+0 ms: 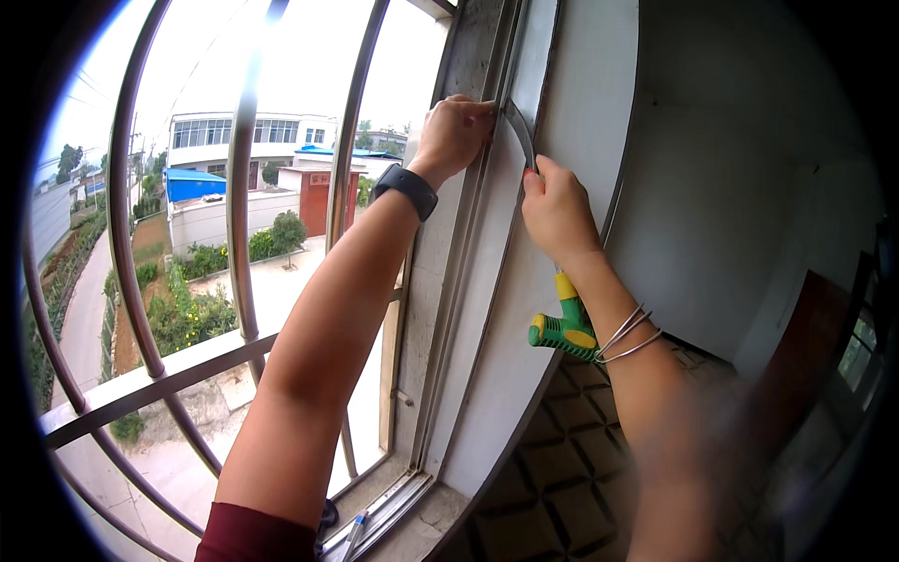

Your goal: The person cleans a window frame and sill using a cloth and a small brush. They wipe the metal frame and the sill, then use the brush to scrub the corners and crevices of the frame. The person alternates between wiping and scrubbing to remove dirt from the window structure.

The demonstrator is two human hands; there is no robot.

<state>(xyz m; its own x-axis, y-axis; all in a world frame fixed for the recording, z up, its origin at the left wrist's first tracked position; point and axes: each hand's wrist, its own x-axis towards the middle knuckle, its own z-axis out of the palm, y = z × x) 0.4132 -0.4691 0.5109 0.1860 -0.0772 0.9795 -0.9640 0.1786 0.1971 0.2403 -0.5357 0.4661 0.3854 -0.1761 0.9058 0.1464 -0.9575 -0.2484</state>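
Observation:
My right hand [558, 211] is closed around the middle of a hand tool, seemingly a hacksaw. The tool's curved grey metal end [523, 133] rises from the fist to the window's side channel. Below the fist hangs its green and yellow handle [569, 327]. My left hand [455, 133] is raised against the metal side channel of the window frame [467, 239], fingertips bent at the tool's upper end. Whether those fingertips pinch anything is hidden. A dark band [407, 191] circles my left wrist, and thin bangles [628, 334] hang on my right forearm.
Round metal security bars [242, 175] and a crossbar [161, 376] stand outside at left. The white window reveal [516, 393] lies to the right. A small blue and white item [357, 523] rests on the bottom sill track [393, 502]. Patterned floor tiles [555, 464] show below right.

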